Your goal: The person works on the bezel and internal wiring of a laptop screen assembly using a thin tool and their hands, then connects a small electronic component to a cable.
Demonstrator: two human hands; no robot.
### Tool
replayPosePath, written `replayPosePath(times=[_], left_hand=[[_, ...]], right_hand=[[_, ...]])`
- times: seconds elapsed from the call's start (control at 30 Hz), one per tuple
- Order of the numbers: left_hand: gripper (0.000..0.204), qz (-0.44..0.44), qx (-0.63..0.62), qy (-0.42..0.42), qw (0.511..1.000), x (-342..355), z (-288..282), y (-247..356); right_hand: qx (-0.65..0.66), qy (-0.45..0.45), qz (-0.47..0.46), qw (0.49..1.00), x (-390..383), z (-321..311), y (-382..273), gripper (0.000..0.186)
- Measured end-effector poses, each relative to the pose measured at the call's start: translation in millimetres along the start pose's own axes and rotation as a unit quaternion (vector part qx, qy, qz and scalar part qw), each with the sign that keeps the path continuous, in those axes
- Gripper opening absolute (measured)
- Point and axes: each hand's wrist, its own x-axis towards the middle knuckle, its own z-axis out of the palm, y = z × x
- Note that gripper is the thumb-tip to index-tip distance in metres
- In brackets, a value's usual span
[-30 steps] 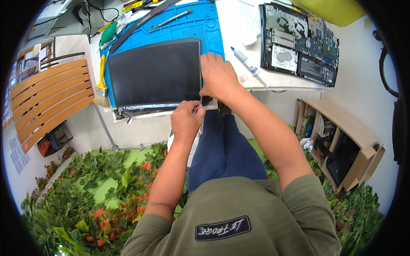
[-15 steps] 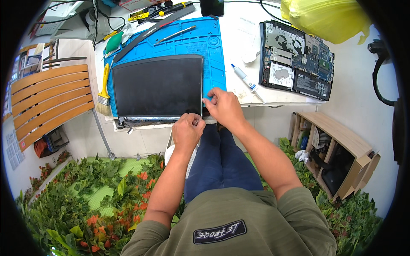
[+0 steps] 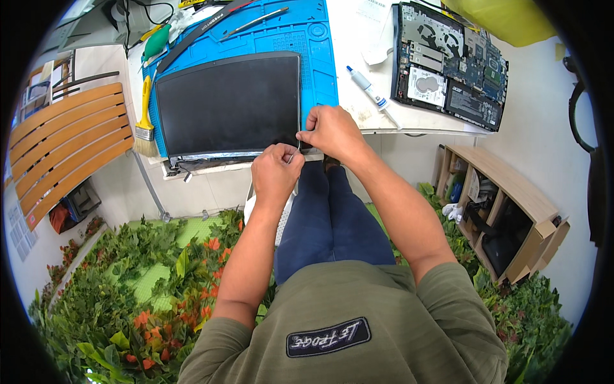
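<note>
A black laptop screen panel lies on a blue work mat, a silvery strip running along its near edge. At its near right corner my left hand is closed, thumb and forefinger pinching a thin, pale piece too small to name. My right hand is also closed, its thumb and forefinger pressed together at the panel's right edge, just above that corner. Whatever lies between the right fingertips is hidden. The two hands' fingertips are close together but apart.
Right on the white table are a syringe-like tube and an opened laptop base. A yellow-handled brush, a long dark strip, a metal tool and a green bulb blower lie left and behind. A wooden shelf stands right.
The whole view has shifted, so the table sits higher in the picture. My right fingertips have moved along the panel's edge toward its near corner, closer to my left hand.
</note>
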Motion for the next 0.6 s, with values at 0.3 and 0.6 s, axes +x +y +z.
replayPosePath(times=[0.3, 0.6], left_hand=[[0.016, 0.01, -0.034, 0.023, 0.999, -5, -3, -3], [0.011, 0.051, -0.045, 0.027, 0.997, -11, -9, -4]], right_hand=[[-0.029, -0.014, 0.009, 0.999, 0, -5, -10, 0.035], [-0.049, -0.032, 0.017, 0.998, 1, -7, -13, 0.027]])
